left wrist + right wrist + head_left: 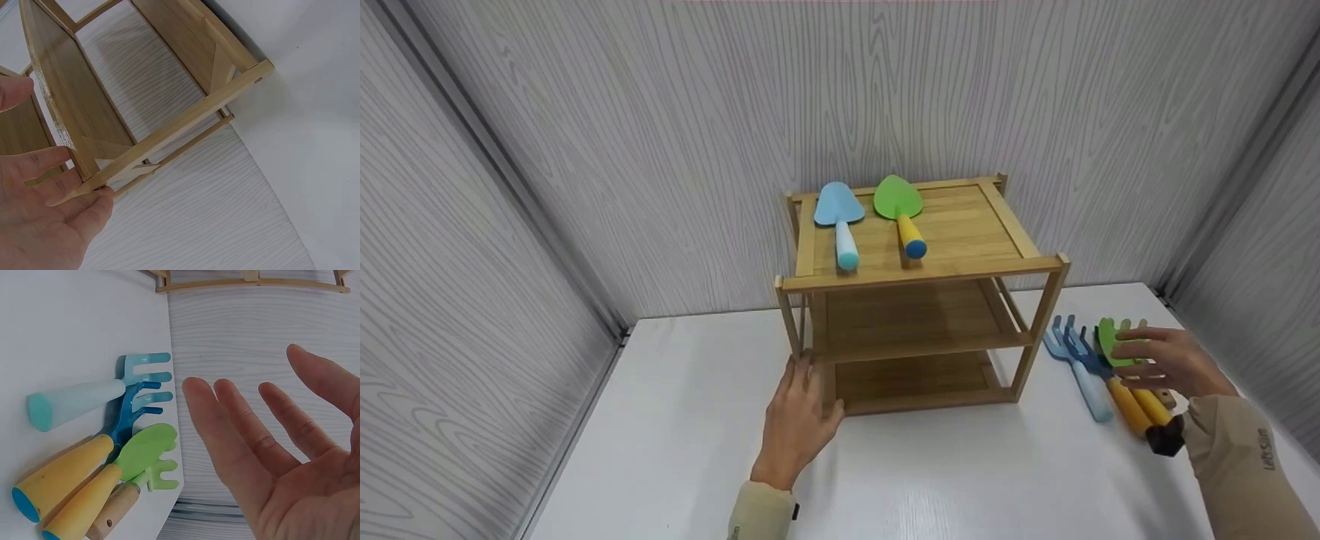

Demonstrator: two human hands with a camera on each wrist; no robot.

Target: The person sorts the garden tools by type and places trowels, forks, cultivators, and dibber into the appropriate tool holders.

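Observation:
My left hand (799,416) rests its fingertips against the left front post of a three-tier wooden shelf (922,266). Seen from the left wrist, those fingers (93,216) lie extended along the post, thumb apart from it. On the top tier lie a light blue trowel (838,204) and a green trowel (898,196) with a yellow handle. My right hand (1170,360), fingers spread and holding nothing, hovers by several garden tools on the table: a light blue hand fork (79,405), a dark blue fork (121,424), another green trowel (149,450) and a light green fork (163,475).
A white table (697,420) carries the shelf and the loose tools, which lie right of the shelf and partly overlap. Grey wood-grain panels (697,112) enclose the back and both sides. The shelf's middle tier (915,315) sits under the trowels.

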